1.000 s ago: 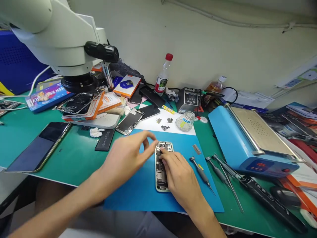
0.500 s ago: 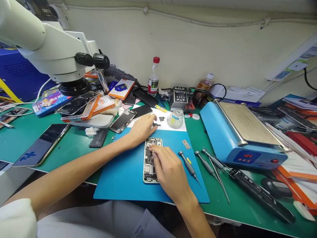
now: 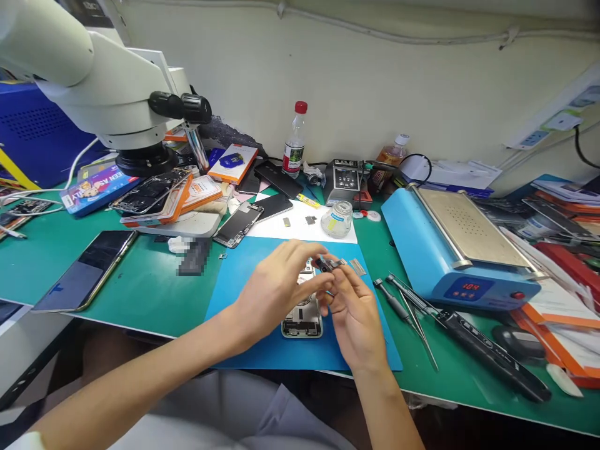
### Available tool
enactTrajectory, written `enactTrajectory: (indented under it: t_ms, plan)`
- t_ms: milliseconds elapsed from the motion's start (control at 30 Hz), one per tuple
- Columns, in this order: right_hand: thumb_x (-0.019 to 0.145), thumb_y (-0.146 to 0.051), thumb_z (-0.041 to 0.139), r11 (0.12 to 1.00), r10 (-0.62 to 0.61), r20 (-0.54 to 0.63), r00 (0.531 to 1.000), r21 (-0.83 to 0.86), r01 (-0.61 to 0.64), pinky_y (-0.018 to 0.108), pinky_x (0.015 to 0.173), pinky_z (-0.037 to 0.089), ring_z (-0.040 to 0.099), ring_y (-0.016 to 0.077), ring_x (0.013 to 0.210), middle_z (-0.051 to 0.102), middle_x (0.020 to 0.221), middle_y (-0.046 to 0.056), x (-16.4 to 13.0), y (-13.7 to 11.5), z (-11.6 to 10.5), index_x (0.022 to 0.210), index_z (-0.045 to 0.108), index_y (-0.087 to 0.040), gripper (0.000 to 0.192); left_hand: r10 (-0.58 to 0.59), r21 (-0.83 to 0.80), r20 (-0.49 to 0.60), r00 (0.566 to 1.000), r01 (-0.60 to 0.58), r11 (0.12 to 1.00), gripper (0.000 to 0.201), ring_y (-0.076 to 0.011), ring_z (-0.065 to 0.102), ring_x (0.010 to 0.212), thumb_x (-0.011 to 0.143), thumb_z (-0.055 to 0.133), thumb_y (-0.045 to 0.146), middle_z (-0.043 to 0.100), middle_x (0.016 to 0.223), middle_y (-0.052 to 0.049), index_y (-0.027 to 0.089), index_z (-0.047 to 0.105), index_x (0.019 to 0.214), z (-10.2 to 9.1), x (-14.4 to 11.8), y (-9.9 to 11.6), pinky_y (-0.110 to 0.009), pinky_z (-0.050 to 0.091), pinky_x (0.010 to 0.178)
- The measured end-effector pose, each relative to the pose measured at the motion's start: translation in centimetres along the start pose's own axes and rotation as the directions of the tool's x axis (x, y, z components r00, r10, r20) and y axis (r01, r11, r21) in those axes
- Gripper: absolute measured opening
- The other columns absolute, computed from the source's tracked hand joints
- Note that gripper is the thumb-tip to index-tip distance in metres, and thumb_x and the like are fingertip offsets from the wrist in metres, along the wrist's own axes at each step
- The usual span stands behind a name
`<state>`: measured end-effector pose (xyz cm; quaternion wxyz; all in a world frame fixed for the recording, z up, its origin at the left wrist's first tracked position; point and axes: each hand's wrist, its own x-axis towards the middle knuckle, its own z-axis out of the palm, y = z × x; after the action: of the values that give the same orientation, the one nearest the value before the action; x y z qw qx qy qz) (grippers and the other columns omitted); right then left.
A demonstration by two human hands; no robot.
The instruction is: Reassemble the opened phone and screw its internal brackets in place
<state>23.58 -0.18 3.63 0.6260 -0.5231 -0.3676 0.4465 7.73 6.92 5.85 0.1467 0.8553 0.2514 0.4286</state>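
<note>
Both forearms reach forward and converge at the middle. The left hand (image 3: 276,284) is raised, palm down, fingers curled with thumb and fingertips pinched together. The right hand (image 3: 354,312) faces it, its fingertips meeting the left's.

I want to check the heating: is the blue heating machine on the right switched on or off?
On. The blue heating machine shows lit red digits on its front display.

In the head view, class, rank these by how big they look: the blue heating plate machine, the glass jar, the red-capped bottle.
1. Blue heating plate machine, clearly largest.
2. Red-capped bottle.
3. Glass jar, only slightly smaller; the bottle stands farther back, so the real gap may be greater.
</note>
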Motion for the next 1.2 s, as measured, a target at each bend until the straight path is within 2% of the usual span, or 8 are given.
enactTrajectory:
  t_ms: [200,367,467,567,733,833,967,1200]
  plan:
    - [0.091,-0.065,0.081,0.997,-0.024,-0.002,1.0,-0.068,0.023,0.023,0.044,0.046,0.064,0.014,0.061,0.073,0.083,0.005,0.0,0.2,-0.2,0.123,0.08,-0.022,0.053,0.053,0.022,0.001,0.999,-0.053,0.998,0.024,-0.0168,0.076,0.105,0.112,0.064,0.035,0.079,0.117,-0.006,0.02,0.06,0.13,-0.1,-0.3,-0.1,-0.029,0.062,0.092]
    - [0.1,-0.058,0.074,0.919,-0.235,-0.057,0.97,-0.338,0.202,0.024,0.048,0.051,0.067,0.0133,0.067,0.079,0.102,0.009,1.2,0.1,-0.9,0.122,0.082,-0.022,0.044,-0.023,0.033,0.008,1.0,0.023,0.999,0.053,-0.0202,0.071,0.128,0.108,0.063,0.056,0.075,0.137,-0.01,0.018,0.055,0.144,-2.0,-0.9,-0.8,-0.032,0.059,0.108]
    - [0.101,-0.042,0.077,0.749,-0.387,-0.028,0.922,-0.592,0.297,0.027,0.065,0.061,0.074,0.0163,0.092,0.078,0.122,0.009,1.8,0.0,-1.1,0.118,0.086,-0.026,0.024,-0.173,0.076,0.031,0.984,0.171,0.982,0.038,-0.0232,0.072,0.12,0.115,0.055,0.046,0.075,0.13,-0.01,0.016,0.059,0.14,-3.5,-2.4,-1.9,-0.037,0.059,0.1]
    - [0.105,-0.03,0.073,0.505,-0.456,0.121,0.881,-0.78,0.369,0.031,0.083,0.063,0.074,0.0163,0.098,0.079,0.116,0.006,2.2,0.4,-0.7,0.12,0.086,-0.029,0.021,-0.25,0.091,0.105,0.963,0.241,0.966,0.018,-0.0214,0.074,0.108,0.116,0.054,0.028,0.076,0.122,-0.004,0.021,0.065,0.129,-4.0,-4.1,-3.1,-0.036,0.056,0.091]
    - [0.107,-0.016,0.067,0.109,-0.484,0.354,0.8,-0.883,0.456,0.029,0.085,0.057,0.075,0.0152,0.099,0.081,0.112,0.003,2.4,1.5,0.1,0.127,0.082,-0.024,0.027,-0.305,0.036,0.188,0.934,0.304,0.952,0.017,-0.0164,0.074,0.104,0.116,0.052,0.022,0.074,0.122,0.002,0.028,0.065,0.126,-3.4,-5.9,-4.4,-0.032,0.053,0.088]
    - [0.105,-0.012,0.069,-0.061,-0.484,0.449,0.751,-0.874,0.482,0.029,0.085,0.056,0.075,0.0154,0.1,0.082,0.113,0.003,2.5,1.6,0.3,0.124,0.08,-0.019,0.023,-0.314,0.047,0.204,0.927,0.311,0.949,0.016,-0.0172,0.073,0.105,0.117,0.051,0.025,0.073,0.124,0.002,0.028,0.063,0.128,-3.0,-6.2,-4.5,-0.035,0.051,0.091]
    - [0.103,-0.011,0.072,-0.182,-0.465,0.504,0.728,-0.859,0.479,0.03,0.085,0.054,0.075,0.0162,0.098,0.081,0.114,0.004,2.5,1.7,0.5,0.122,0.078,-0.016,0.021,-0.299,0.106,0.226,0.927,0.281,0.954,0.02,-0.0201,0.071,0.106,0.117,0.049,0.024,0.072,0.127,0.001,0.028,0.061,0.132,-2.7,-6.5,-4.4,-0.038,0.048,0.09]
    - [0.105,-0.015,0.071,-0.207,-0.432,0.487,0.76,-0.873,0.441,0.031,0.08,0.053,0.072,0.0166,0.095,0.079,0.11,0.004,2.6,1.8,0.8,0.122,0.078,-0.018,0.019,-0.287,0.106,0.228,0.93,0.269,0.957,0.022,-0.021,0.068,0.109,0.116,0.051,0.025,0.072,0.129,0.0,0.027,0.062,0.134,-2.5,-6.7,-4.6,-0.039,0.047,0.091]
